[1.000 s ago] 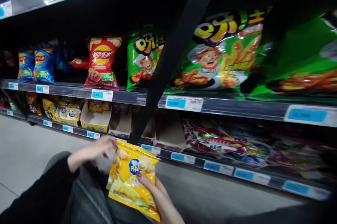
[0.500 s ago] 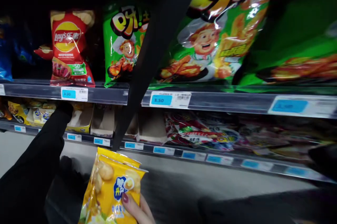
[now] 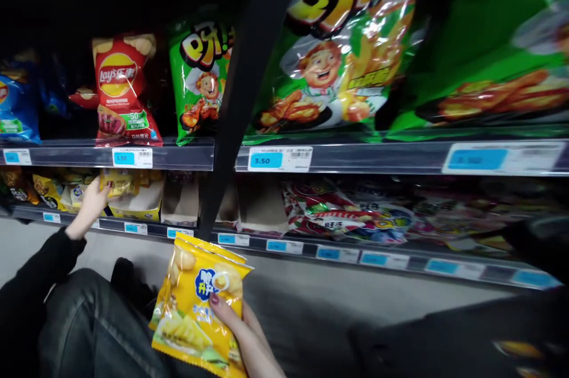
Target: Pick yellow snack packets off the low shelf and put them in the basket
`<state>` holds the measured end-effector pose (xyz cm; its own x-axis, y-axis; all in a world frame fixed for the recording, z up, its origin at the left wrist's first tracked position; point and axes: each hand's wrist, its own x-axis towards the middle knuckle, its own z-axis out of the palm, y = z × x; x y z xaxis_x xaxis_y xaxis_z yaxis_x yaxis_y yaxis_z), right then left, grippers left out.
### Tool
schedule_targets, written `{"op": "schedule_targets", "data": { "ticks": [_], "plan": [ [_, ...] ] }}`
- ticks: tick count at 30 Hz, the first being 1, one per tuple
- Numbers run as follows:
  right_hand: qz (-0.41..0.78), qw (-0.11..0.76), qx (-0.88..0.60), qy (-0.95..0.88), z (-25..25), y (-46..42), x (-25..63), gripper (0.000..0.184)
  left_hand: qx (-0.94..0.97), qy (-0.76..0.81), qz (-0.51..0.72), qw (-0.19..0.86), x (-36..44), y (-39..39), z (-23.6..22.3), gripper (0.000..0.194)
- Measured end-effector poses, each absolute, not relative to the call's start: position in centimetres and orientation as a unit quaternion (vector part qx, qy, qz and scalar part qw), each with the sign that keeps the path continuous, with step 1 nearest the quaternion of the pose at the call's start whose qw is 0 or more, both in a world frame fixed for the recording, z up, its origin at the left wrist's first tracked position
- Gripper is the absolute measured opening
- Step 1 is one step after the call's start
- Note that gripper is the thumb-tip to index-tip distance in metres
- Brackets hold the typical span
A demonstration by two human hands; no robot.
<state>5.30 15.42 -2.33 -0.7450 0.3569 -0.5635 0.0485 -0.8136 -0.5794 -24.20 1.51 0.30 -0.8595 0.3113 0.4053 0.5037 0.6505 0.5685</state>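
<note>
My right hand (image 3: 246,330) grips a stack of yellow snack bags (image 3: 198,301) low in the middle, thumb pressed on the front bag. My left hand (image 3: 92,203) reaches to the bottom shelf at the left and closes on another small yellow snack bag (image 3: 116,183) at a yellow display carton (image 3: 133,207). A black sleeve covers my left arm.
The middle shelf (image 3: 178,156) carries a red Lay's bag (image 3: 121,90), blue chip bags (image 3: 15,108) and large green fry-snack bags (image 3: 338,58). A black upright post (image 3: 240,87) crosses the front. Empty cartons (image 3: 180,203) and colourful packets (image 3: 347,215) fill the lower shelf. My knee (image 3: 89,319) is at bottom left.
My left hand left the held bags, reached into the bottom shelf and now comes out holding a small yellow bag. The right hand keeps its bags, shifted slightly left as the view moved.
</note>
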Motion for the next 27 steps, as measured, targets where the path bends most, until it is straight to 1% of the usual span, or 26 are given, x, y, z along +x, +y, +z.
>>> {"op": "schedule_targets", "data": {
  "ticks": [4,5,6,7,8,10,11,13,14,16,18,20,21,23,24,25,27],
  "plan": [
    [0.872,0.098,-0.374,-0.301,-3.2,14.7,4.2,0.065,-0.234,-0.882,-0.345,0.220,-14.6,-4.1,-1.2,0.034],
    [0.863,0.110,-0.383,-0.309,-3.6,14.3,3.8,0.065,-0.302,-0.854,-0.312,0.288,-12.1,-5.0,-1.5,0.043],
    [0.854,0.122,-0.391,-0.322,-4.0,13.9,3.5,0.064,-0.391,-0.817,-0.265,0.331,-9.9,-5.6,-1.8,0.054],
    [0.845,0.131,-0.393,-0.338,-4.4,13.4,3.2,0.063,-0.466,-0.789,-0.209,0.341,-7.8,-5.9,-2.0,0.063],
    [0.841,0.135,-0.386,-0.353,-4.7,13.0,3.0,0.061,-0.511,-0.774,-0.173,0.332,-5.9,-6.0,-2.1,0.065],
    [0.846,0.136,-0.354,-0.374,-5.1,12.4,3.0,0.055,-0.565,-0.759,-0.145,0.289,-3.1,-5.5,-2.3,0.066],
    [0.853,0.137,-0.332,-0.378,-5.2,12.2,3.1,0.052,-0.583,-0.755,-0.152,0.258,-2.1,-5.2,-2.3,0.066],
    [0.861,0.143,-0.300,-0.384,-5.2,12.2,3.5,0.046,-0.578,-0.771,-0.211,0.166,-0.8,-4.5,-2.2,0.064],
    [0.859,0.146,-0.297,-0.390,-5.2,12.3,3.6,0.045,-0.562,-0.778,-0.255,0.119,-0.6,-4.2,-2.2,0.060],
    [0.848,0.155,-0.304,-0.405,-5.3,12.6,3.6,0.046,-0.498,-0.791,-0.353,0.052,-0.8,-3.4,-1.9,0.040],
    [0.837,0.162,-0.318,-0.414,-5.6,12.9,3.3,0.048,-0.415,-0.801,-0.430,0.035,-1.8,-2.2,-1.4,0.018],
    [0.831,0.170,-0.318,-0.423,-5.9,13.3,3.1,0.048,-0.325,-0.814,-0.481,0.026,-3.4,-0.6,-0.6,0.006],
    [0.826,0.176,-0.317,-0.431,-6.0,13.5,3.1,0.048,-0.288,-0.814,-0.505,0.011,-4.2,0.3,-0.2,0.018],
    [0.812,0.190,-0.321,-0.449,-6.0,13.9,3.2,0.048,-0.242,-0.811,-0.530,-0.051,-5.6,1.9,0.4,0.054],
    [0.807,0.196,-0.324,-0.454,-5.9,14.2,3.4,0.049,-0.242,-0.809,-0.528,-0.093,-6.1,2.6,0.6,0.064],
    [0.803,0.202,-0.327,-0.456,-5.8,14.4,3.6,0.049,-0.251,-0.804,-0.521,-0.133,-6.5,3.1,0.7,0.067],
    [0.796,0.215,-0.335,-0.456,-5.8,14.9,3.9,0.051,-0.279,-0.791,-0.512,-0.187,-6.8,3.7,0.4,0.058]
  ]
}}
